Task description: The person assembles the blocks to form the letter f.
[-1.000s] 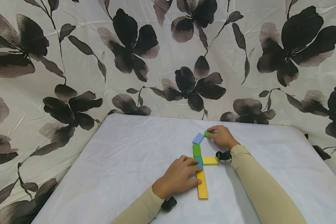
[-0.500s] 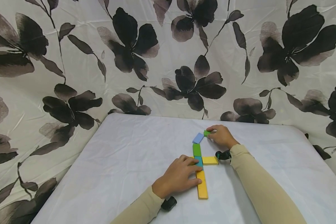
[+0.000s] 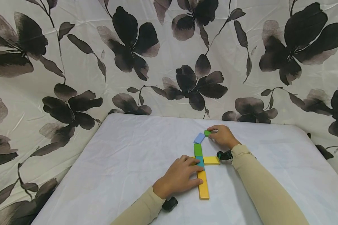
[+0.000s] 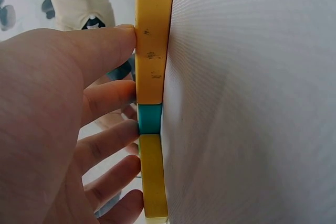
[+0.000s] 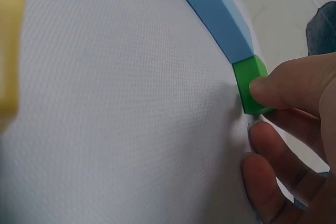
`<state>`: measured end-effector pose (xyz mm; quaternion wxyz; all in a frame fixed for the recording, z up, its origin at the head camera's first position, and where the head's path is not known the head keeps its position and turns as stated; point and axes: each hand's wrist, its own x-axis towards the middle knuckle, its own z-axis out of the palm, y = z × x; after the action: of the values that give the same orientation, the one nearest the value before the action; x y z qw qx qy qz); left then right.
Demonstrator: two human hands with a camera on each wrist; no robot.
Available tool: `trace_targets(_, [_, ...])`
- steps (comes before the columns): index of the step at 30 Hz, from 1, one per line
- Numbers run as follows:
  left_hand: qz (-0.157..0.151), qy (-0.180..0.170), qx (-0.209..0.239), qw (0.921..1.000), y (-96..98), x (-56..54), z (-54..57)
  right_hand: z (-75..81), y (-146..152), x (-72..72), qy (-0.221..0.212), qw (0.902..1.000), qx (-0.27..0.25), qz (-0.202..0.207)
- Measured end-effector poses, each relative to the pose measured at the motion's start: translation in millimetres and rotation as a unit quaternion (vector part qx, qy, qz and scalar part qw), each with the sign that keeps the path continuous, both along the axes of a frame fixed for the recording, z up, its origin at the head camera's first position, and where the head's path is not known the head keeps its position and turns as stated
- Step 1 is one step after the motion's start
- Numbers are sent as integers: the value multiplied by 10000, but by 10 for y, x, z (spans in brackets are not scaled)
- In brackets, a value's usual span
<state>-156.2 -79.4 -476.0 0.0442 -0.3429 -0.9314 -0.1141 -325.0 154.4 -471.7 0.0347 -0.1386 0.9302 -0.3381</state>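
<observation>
In the head view, my right hand (image 3: pixel 223 136) pinches a small green block (image 3: pixel 207 133) at the far end of a line of toy blocks. The right wrist view shows that block against the end of a light blue block (image 5: pixel 215 17), thumb on its face. My left hand (image 3: pixel 178 177) lies along the line's left side, fingers spread. Its thumb touches a long orange block (image 3: pixel 204 189), and other fingertips touch a teal block (image 3: pixel 201 162) and a yellow block (image 4: pixel 152 169). A green rectangular block (image 3: pixel 198 150) sits between teal and blue.
Another yellow block (image 3: pixel 211 161) sticks out right from the teal one, close to the right wrist's black camera (image 3: pixel 224 155). White cloth covers the table (image 3: pixel 124 162). Floral fabric (image 3: pixel 186 84) hangs behind its far edge.
My right hand and the small green block have edged slightly left, toward the blue block. My left hand stays where it was; the head view has tilted a little.
</observation>
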Motion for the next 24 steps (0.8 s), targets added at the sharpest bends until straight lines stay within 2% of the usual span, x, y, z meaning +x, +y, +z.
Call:
trace_targets(17, [-15,5,15,10000,5,-17,-17,14,112,4,81,9999,84,-35])
trace_targets(24, [-27,20,65,10000,-17,-15,-14,105,291,131,-125,9983,-466,-334])
